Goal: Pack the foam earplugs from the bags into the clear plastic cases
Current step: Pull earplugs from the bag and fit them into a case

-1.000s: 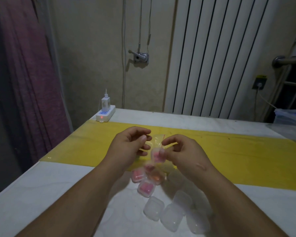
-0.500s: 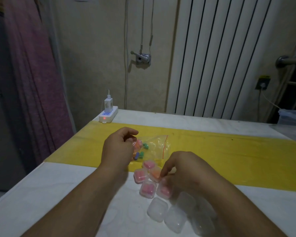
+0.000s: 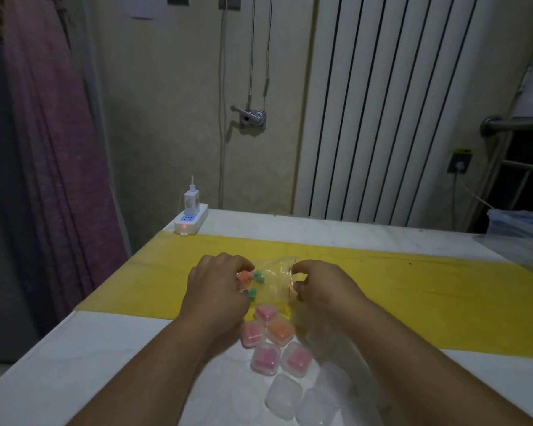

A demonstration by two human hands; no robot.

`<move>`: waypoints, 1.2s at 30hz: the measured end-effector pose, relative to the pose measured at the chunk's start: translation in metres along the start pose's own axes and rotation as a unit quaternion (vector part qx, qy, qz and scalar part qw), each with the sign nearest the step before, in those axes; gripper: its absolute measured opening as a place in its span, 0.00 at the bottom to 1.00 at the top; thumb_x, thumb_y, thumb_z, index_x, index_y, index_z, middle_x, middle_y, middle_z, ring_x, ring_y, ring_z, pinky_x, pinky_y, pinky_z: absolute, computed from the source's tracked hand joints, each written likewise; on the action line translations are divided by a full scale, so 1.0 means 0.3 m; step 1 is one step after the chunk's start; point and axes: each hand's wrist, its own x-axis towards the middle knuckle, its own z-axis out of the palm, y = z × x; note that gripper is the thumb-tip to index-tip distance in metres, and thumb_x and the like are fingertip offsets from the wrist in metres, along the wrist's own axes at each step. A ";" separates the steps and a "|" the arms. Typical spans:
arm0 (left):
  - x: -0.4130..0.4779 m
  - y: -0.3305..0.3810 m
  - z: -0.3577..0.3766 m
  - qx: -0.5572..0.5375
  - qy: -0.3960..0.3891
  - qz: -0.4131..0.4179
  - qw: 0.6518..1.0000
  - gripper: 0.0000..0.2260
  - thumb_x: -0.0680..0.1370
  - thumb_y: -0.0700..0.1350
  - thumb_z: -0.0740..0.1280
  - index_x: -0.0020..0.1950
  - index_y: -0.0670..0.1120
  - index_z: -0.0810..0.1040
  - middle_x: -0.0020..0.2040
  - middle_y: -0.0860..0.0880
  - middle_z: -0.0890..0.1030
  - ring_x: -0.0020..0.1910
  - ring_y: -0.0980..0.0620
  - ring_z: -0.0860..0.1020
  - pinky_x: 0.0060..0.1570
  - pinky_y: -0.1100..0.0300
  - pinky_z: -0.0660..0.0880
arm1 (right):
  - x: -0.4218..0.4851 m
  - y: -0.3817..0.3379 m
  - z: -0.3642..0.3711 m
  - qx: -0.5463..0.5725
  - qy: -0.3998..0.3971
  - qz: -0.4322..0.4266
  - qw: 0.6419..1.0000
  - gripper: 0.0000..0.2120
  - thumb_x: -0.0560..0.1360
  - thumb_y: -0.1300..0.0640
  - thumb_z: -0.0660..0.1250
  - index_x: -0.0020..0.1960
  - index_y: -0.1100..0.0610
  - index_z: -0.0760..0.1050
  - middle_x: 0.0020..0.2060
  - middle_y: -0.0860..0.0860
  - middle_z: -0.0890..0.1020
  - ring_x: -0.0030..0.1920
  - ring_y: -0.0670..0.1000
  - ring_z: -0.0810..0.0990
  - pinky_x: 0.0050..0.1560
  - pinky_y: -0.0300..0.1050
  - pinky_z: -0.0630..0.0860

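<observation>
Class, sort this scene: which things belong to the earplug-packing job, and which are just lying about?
Job: zip bag of earplugs, held by left hand and right hand; filled cases; empty clear cases.
Lying about: power strip, phone charger, purple curtain, white radiator.

Legible text, brands, numbers: none.
- Yellow tag (image 3: 463,150) above the wall socket (image 3: 459,163): print too small to read.
- Power strip (image 3: 191,223): blue-lit panel, markings unreadable.
- Paper sheet (image 3: 140,9) on the wall: no readable writing.
- Bag (image 3: 274,279): red seal line, no legible print.
</observation>
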 end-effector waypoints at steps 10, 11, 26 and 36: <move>0.013 -0.021 0.053 -0.002 -0.003 -0.019 1.000 0.05 0.74 0.46 0.68 0.47 0.53 0.82 0.43 0.53 0.82 0.50 0.49 0.74 0.47 0.55 0.73 | 0.123 -0.110 0.094 0.054 0.025 -0.038 0.998 0.11 0.68 0.67 0.62 0.36 0.55 0.79 0.42 0.50 0.83 0.43 0.53 0.81 0.42 0.42 0.78; 0.016 -0.026 0.059 -0.004 0.001 -0.021 1.000 0.04 0.74 0.46 0.68 0.46 0.53 0.82 0.41 0.53 0.82 0.49 0.49 0.74 0.46 0.54 0.73 | 0.134 -0.112 0.102 0.065 0.020 -0.043 0.997 0.11 0.68 0.67 0.63 0.34 0.55 0.78 0.40 0.50 0.83 0.42 0.52 0.80 0.41 0.42 0.77; 0.027 -0.048 0.073 -0.097 -0.019 -0.066 0.993 0.16 0.71 0.33 0.66 0.52 0.52 0.81 0.47 0.53 0.82 0.48 0.53 0.78 0.50 0.58 0.77 | 0.170 -0.132 0.136 0.021 -0.014 -0.028 0.999 0.08 0.74 0.60 0.64 0.48 0.60 0.81 0.48 0.58 0.83 0.51 0.58 0.80 0.45 0.43 0.74; 0.026 -0.046 0.071 -0.085 -0.012 -0.069 0.994 0.14 0.71 0.37 0.65 0.51 0.54 0.80 0.47 0.52 0.82 0.49 0.50 0.78 0.50 0.53 0.77 | 0.158 -0.109 0.095 0.053 -0.002 -0.067 0.996 0.03 0.72 0.59 0.67 0.43 0.53 0.77 0.45 0.51 0.82 0.46 0.52 0.79 0.42 0.41 0.73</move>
